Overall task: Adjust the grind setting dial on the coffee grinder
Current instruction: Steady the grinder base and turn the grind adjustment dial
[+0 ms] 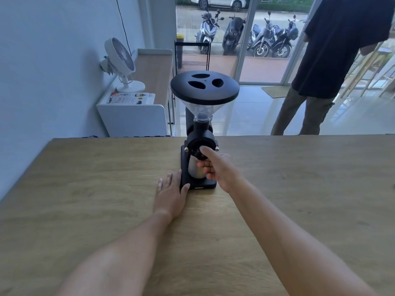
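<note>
Coffee grinder (199, 133) on table (85, 189), far edge ctr; fan (120, 63) behind-left, on cabinet (132, 118).

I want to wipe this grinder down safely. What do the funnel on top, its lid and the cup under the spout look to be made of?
Funnel: clear, probably plastic; you see through it. Lid: matte black, likely plastic, no shine. Cup: brushed metal by its silvery sheen, partly hidden behind the right hand.

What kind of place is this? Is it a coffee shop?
Maybe a small coffee shop or shopfront. A coffee grinder stands on a long wooden counter, and big glass doors open onto a street with parked motorbikes.
</note>
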`<state>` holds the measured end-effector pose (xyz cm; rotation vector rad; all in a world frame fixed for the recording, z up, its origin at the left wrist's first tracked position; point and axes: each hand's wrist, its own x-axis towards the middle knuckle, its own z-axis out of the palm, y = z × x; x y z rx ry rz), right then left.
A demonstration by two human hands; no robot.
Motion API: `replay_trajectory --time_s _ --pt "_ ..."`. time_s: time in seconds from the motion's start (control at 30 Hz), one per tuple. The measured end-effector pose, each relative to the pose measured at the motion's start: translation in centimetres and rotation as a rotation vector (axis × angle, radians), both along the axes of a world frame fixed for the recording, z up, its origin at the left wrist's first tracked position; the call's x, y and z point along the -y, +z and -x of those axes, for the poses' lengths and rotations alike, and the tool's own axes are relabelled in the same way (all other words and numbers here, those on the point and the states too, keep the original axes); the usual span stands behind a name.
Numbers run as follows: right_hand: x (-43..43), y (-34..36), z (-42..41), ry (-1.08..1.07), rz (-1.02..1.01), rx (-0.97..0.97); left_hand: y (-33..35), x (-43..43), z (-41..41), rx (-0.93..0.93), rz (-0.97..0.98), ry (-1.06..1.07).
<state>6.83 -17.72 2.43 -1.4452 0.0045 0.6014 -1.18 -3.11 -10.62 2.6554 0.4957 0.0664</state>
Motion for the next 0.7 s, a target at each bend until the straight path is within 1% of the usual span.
replay_trajectory --time_s 0.23,0.7 --pt "-0.3 -0.1 0.5 -0.074 0.012 0.032 -0.8 -0.1 -0.2 0.025 -0.072 0.007" --pt "-0.9 0.9 1.3 -0.124 0.008 -0.007 -1.1 -0.2 -0.4 0.017 -0.085 0.013"
